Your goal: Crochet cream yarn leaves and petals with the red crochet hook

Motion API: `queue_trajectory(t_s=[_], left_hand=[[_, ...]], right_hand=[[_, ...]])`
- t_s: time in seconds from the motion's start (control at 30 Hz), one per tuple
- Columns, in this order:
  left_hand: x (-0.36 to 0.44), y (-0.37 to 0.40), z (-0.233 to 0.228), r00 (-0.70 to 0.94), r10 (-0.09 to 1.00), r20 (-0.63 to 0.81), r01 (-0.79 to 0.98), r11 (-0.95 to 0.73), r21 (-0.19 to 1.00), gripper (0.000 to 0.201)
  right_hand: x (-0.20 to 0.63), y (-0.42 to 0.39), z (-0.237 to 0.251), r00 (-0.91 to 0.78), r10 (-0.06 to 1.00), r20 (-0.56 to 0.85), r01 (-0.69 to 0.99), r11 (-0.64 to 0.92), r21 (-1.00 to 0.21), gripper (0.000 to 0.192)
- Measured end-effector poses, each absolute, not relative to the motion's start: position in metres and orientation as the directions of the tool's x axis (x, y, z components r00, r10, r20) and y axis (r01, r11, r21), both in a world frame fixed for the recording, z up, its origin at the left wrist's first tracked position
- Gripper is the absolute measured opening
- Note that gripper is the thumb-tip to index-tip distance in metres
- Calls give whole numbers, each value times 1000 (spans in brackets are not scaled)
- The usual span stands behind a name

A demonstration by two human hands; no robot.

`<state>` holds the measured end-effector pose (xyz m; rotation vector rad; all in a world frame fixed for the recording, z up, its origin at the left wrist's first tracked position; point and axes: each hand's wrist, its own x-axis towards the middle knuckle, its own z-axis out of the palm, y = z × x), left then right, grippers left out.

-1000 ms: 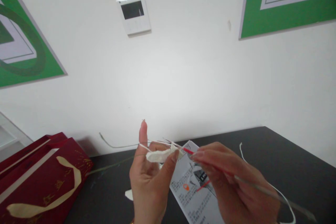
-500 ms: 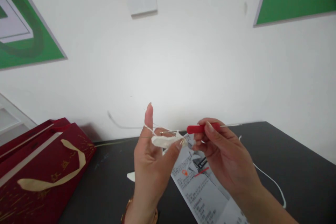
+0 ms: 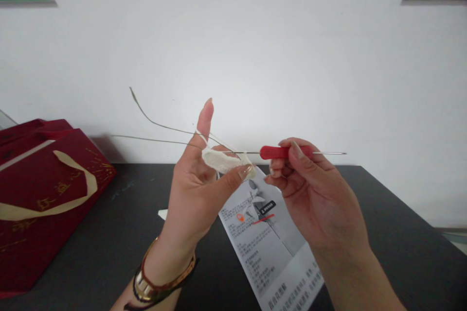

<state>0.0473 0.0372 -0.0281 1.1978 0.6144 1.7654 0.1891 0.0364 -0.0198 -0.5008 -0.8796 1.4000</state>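
Left hand (image 3: 195, 184): fingers pinching off-white crocheted strip (image 3: 219, 159) steady, raised index probably tensioning white yarn (image 3: 202, 138); right hand (image 3: 321, 199): fingers gripping red-handled metal hook (image 3: 269, 152).

gold-toned bracelet (image 3: 145, 287), dark band (image 3: 133, 306), bare forearms (image 3: 359, 272)

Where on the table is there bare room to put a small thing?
The table looks bare right of the right hand, up to its edge, and between the red bag and left hand, except one white piece. The middle is crowded by the printed sheet and, held up, the red hook and white yarn work.
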Motion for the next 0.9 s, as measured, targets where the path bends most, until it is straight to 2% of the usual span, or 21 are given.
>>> queue_trajectory(t_s=[0.57, 0.9], left_hand=[[45, 42, -28, -24, 885, 465, -507, -412, 757, 86], [42, 41, -27, -5, 884, 467, -477, -412, 776, 85]], right_hand=[[182, 38, -24, -3, 973, 229, -585, 184, -790, 6], [182, 39, -24, -23, 975, 223, -621, 161, -767, 9]])
